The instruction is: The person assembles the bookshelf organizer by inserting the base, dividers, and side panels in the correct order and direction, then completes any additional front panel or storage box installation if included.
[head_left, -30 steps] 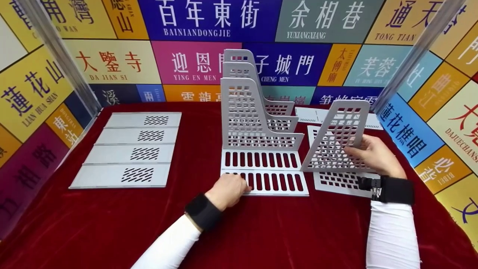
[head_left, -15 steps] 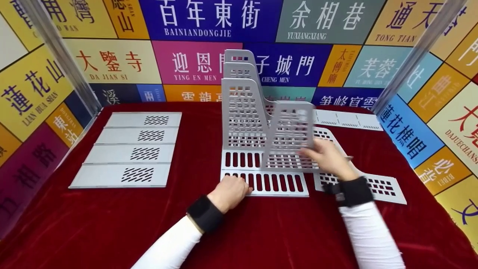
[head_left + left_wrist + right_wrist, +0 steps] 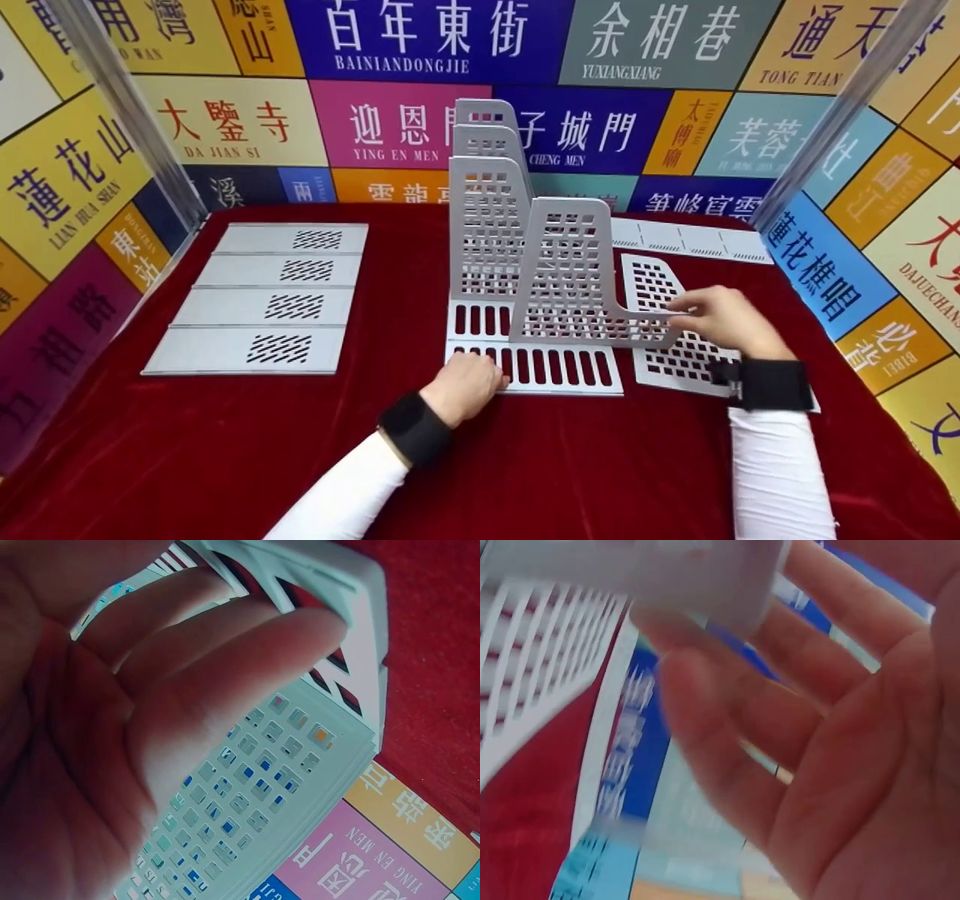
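Observation:
A grey perforated divider panel [image 3: 574, 281] stands upright over the grey slotted base [image 3: 559, 367] in the middle of the red cloth. My right hand [image 3: 686, 309] pinches the panel's low right end between thumb and fingers. In the right wrist view the right hand's fingers [image 3: 727, 697] wrap under that pale panel end [image 3: 667, 574]. My left hand [image 3: 484, 376] presses on the base's front left corner. In the left wrist view its fingers [image 3: 225, 652] lie across the base [image 3: 364, 622]. Three more dividers [image 3: 487, 217] stand in the base behind.
Several flat grey panels [image 3: 262, 300] with slot patches lie in a column on the left. Another perforated divider [image 3: 679, 360] lies flat under my right wrist. Long grey strips [image 3: 690, 240] lie at the back right. Printed walls enclose the table on three sides.
My right hand has carried the divider panel from the right side to over the base, stood it upright there, and slid its grip to the low right end. The left hand stayed put.

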{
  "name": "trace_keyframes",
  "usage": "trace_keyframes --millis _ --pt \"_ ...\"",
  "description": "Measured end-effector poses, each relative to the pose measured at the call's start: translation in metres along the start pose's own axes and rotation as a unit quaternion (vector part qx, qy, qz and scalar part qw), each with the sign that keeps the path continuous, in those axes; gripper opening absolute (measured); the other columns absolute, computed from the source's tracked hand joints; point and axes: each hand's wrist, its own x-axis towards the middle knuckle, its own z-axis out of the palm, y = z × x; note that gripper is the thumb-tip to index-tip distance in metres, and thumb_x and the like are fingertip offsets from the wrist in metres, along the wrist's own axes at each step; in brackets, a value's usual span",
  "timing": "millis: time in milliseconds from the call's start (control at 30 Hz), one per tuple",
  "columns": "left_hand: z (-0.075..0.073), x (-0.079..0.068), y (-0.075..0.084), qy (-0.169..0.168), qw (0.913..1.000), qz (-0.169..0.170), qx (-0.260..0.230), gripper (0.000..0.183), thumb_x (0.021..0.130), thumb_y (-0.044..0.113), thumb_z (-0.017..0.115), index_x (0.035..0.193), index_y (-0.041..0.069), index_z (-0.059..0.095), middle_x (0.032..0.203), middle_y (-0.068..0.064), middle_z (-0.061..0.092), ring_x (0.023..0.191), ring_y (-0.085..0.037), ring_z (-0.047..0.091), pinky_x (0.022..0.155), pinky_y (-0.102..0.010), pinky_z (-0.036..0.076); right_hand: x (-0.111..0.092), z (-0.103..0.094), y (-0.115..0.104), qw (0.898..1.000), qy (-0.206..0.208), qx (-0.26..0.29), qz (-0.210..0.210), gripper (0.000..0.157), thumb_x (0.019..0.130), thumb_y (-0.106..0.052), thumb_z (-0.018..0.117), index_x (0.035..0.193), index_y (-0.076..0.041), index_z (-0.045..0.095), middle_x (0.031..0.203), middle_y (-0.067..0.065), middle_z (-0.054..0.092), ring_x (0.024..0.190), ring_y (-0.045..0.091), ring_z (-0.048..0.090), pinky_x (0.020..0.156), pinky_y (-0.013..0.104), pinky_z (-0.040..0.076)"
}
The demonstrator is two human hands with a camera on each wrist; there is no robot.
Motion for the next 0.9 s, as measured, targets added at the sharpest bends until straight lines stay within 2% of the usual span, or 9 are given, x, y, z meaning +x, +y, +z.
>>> trace_keyframes --millis 100,200,233,467,600,667,767,833,900 --pt "0.000 0.000 0.000 -0.003 1.0000 0.000 -0.005 0.042 0.100 0.025 0.059 0.061 0.012 0.067 0.066 -0.004 0.070 0.060 -0.024 0.068 0.052 -0.037 0.056 -0.003 -0.004 0.012 0.999 -0.024 0.003 0.040 0.016 0.091 -0.022 0.072 0.100 -0.011 0.080 0.089 0.008 0.076 0.071 0.013 0.059 0.063 0.026 0.045" --pt "0.001 0.001 -0.001 -0.018 0.9998 -0.001 -0.010 0.042 0.100 0.025 0.058 0.062 0.013 0.067 0.068 -0.004 0.070 0.061 -0.024 0.068 0.053 -0.037 0.056 -0.001 -0.001 0.013 0.998 -0.050 0.025 0.042 0.013 0.092 -0.019 0.071 0.095 -0.011 0.081 0.083 0.007 0.075 0.064 0.008 0.054 0.056 0.022 0.043" --pt "0.001 0.001 -0.001 -0.024 0.9996 -0.003 -0.013 0.042 0.100 0.025 0.058 0.062 0.012 0.068 0.068 -0.005 0.071 0.062 -0.024 0.068 0.053 -0.037 0.056 0.001 0.002 0.011 0.997 -0.053 0.033 0.035 0.013 0.092 -0.018 0.072 0.095 -0.011 0.081 0.084 0.008 0.076 0.066 0.008 0.057 0.058 0.021 0.046" --pt "-0.001 0.001 -0.001 -0.028 0.9996 -0.007 -0.007 0.041 0.100 0.027 0.058 0.063 0.012 0.069 0.069 -0.004 0.071 0.062 -0.024 0.068 0.053 -0.036 0.056 0.024 0.036 -0.018 0.992 -0.058 0.101 -0.057 0.015 0.095 -0.016 0.067 0.099 -0.006 0.078 0.092 0.013 0.079 0.085 0.029 0.076 0.076 0.025 0.059" --pt "-0.003 0.002 -0.001 -0.034 0.9994 -0.005 -0.007 0.041 0.100 0.027 0.058 0.063 0.013 0.069 0.070 -0.003 0.071 0.062 -0.023 0.068 0.054 -0.035 0.056 0.031 0.050 -0.032 0.989 -0.034 0.127 -0.071 0.015 0.095 -0.010 0.066 0.101 0.001 0.075 0.089 0.017 0.078 0.081 0.034 0.076 0.073 0.030 0.062" --pt "-0.004 0.003 -0.001 -0.046 0.9989 -0.007 -0.007 0.042 0.101 0.027 0.057 0.064 0.012 0.068 0.071 -0.004 0.072 0.063 -0.023 0.068 0.055 -0.036 0.057 0.031 0.051 -0.035 0.988 -0.031 0.136 -0.065 0.016 0.095 -0.010 0.067 0.102 0.002 0.075 0.088 0.018 0.078 0.080 0.034 0.076 0.071 0.028 0.061" --pt "-0.004 0.005 -0.001 -0.056 0.9983 -0.008 -0.010 0.041 0.102 0.027 0.056 0.065 0.012 0.069 0.073 -0.004 0.072 0.065 -0.023 0.068 0.056 -0.036 0.057 0.031 0.046 -0.031 0.987 -0.058 0.141 -0.056 0.025 0.095 -0.018 0.068 0.108 0.003 0.074 0.091 0.018 0.078 0.083 0.032 0.077 0.072 0.024 0.060" --pt "-0.003 0.006 0.000 -0.063 0.9979 -0.005 -0.012 0.042 0.102 0.028 0.055 0.066 0.012 0.069 0.074 -0.005 0.072 0.066 -0.024 0.068 0.057 -0.036 0.057 0.028 0.038 -0.023 0.987 -0.074 0.141 -0.037 0.036 0.097 -0.026 0.066 0.117 0.003 0.070 0.098 0.020 0.077 0.087 0.033 0.076 0.074 0.027 0.060" --pt "-0.002 0.007 0.000 -0.066 0.9976 -0.007 -0.021 0.042 0.103 0.028 0.055 0.067 0.011 0.070 0.075 -0.006 0.073 0.067 -0.024 0.069 0.058 -0.036 0.057 0.022 0.028 -0.009 0.989 -0.068 0.133 0.000 0.046 0.102 -0.034 0.057 0.125 0.005 0.065 0.105 0.024 0.075 0.092 0.035 0.075 0.079 0.036 0.062"
